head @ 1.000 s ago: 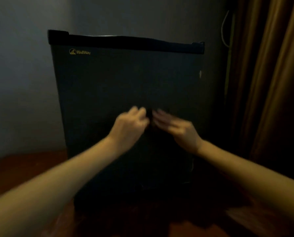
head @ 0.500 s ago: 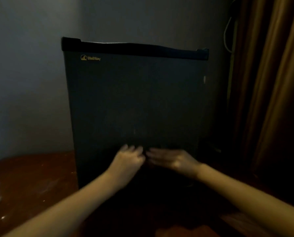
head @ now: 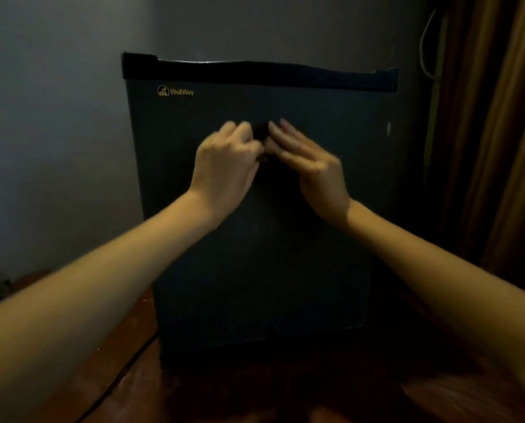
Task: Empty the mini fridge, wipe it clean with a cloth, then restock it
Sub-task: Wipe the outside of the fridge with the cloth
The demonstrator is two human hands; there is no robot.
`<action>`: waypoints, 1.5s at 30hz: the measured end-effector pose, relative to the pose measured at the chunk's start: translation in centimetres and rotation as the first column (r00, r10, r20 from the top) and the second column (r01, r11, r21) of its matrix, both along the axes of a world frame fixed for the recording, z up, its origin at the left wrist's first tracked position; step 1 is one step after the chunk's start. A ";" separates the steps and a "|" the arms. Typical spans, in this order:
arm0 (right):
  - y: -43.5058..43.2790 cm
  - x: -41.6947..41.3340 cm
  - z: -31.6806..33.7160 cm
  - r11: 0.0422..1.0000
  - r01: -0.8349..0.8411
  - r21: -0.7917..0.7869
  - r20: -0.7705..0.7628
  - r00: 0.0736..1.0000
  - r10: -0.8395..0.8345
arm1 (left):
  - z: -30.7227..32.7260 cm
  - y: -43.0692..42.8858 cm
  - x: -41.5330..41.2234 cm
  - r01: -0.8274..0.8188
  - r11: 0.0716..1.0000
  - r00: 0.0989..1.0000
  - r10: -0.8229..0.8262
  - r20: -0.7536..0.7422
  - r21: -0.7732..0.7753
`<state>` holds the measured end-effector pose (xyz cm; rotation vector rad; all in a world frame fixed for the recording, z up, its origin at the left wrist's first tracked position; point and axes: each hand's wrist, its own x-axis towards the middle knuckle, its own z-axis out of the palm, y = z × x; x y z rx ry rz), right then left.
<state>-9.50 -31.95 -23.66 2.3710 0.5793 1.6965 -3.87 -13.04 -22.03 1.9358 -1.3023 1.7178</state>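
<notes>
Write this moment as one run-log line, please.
fridge: door shut | left hand: pinches dark cloth at door front | right hand: fingers straight, beside cloth | light: dim

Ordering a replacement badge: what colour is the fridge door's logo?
Gold-yellow lettering on the dark mini fridge door; head view.

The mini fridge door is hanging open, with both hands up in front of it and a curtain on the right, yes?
Not quite: the head view shows the mini fridge door shut. The left hand and right hand are up in front of it, and the curtain is on the right.
</notes>
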 end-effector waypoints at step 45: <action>3.1 1.0 -17.9 0.934 -0.266 -0.238 -0.607 0.792 0.070 | -19.5 6.2 1.7 0.014 0.917 0.917 0.147 -0.371 0.398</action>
